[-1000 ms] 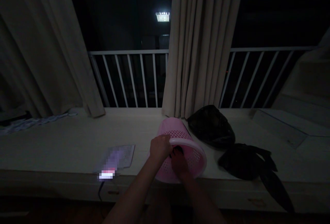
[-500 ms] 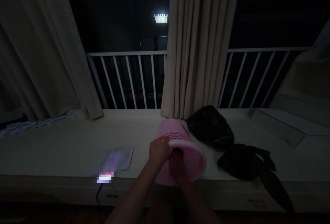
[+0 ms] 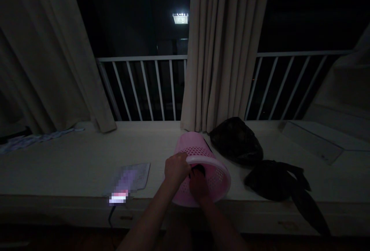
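A pink plastic wastebasket [image 3: 194, 140] with a perforated wall lies tilted on its side on the pale ledge, its mouth facing me. My left hand [image 3: 177, 167] is closed round the left part of its rim. Through the mouth reaches my right hand [image 3: 198, 185], inside the basket beside a small black thing [image 3: 199, 169] that looks like thin plastic. Shadow hides the right fingertips, so their grip on it is unclear. To the right of the basket lie a full black plastic bag [image 3: 237, 141] and a second black bag [image 3: 266, 181] with long loose ends.
A lit, blurred-out device [image 3: 119, 196] with a cable lies on a flat sheet or booklet [image 3: 141, 176] on the ledge [image 3: 86, 158]. A pale box [image 3: 318, 143] stands right. Behind are curtains [image 3: 219, 51] and a white railing [image 3: 144, 57]. The room is dim.
My left hand has shifted very slightly left along the basket's rim. The right hand remains inside, nearly still, and the view has tipped a little.
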Action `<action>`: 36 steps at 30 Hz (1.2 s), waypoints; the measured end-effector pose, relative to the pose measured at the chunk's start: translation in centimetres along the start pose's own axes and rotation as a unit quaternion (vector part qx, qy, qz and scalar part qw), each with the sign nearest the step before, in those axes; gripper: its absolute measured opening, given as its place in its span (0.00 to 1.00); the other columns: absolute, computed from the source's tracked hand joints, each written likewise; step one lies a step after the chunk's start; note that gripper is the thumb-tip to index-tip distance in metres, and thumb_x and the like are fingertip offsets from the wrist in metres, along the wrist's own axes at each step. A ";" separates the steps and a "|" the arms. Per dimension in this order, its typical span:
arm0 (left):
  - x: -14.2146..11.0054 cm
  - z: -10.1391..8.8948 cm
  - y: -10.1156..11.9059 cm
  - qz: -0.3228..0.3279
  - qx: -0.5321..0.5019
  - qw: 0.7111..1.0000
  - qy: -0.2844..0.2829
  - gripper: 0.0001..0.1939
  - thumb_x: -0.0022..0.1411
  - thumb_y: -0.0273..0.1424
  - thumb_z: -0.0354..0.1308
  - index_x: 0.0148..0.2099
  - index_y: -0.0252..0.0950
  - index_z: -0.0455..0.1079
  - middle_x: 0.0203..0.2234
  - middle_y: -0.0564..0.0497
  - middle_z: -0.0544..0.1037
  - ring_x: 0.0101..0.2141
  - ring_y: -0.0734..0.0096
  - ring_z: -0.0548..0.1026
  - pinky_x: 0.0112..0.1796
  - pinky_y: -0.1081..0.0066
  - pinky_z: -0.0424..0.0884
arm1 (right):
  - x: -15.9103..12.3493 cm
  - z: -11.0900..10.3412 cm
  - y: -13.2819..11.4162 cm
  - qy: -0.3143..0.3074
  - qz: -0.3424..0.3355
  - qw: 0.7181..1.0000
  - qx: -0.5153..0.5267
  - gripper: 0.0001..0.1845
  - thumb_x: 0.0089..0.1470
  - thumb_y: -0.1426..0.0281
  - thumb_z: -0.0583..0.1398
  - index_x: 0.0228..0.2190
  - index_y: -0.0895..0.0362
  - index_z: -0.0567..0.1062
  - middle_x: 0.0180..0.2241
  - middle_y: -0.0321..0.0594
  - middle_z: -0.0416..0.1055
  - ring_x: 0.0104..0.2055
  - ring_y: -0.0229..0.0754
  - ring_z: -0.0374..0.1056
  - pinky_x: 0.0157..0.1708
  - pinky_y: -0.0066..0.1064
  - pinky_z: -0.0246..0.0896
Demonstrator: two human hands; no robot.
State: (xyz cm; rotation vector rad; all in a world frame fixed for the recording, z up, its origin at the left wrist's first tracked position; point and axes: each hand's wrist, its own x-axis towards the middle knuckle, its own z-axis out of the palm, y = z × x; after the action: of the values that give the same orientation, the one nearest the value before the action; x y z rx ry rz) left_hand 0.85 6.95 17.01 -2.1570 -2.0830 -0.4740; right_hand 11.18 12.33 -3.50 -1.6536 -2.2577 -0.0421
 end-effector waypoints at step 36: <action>-0.8 0.6 -1.6 -0.045 -0.017 0.999 0.021 0.10 0.58 0.28 0.50 0.37 0.37 0.72 0.35 0.46 0.79 0.38 0.64 0.77 0.36 0.71 0.66 | 0.1 0.8 -0.8 0.008 0.014 1.000 0.001 0.18 0.59 0.70 0.55 0.50 0.61 0.69 0.52 0.46 0.63 0.57 0.45 0.58 0.58 0.48 0.51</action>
State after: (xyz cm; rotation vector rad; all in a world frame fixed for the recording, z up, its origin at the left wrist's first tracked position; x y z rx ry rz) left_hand -0.61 6.49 16.00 -2.0591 -2.1714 -0.5616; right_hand 10.24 12.37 -4.07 -1.6773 -2.2218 -0.0456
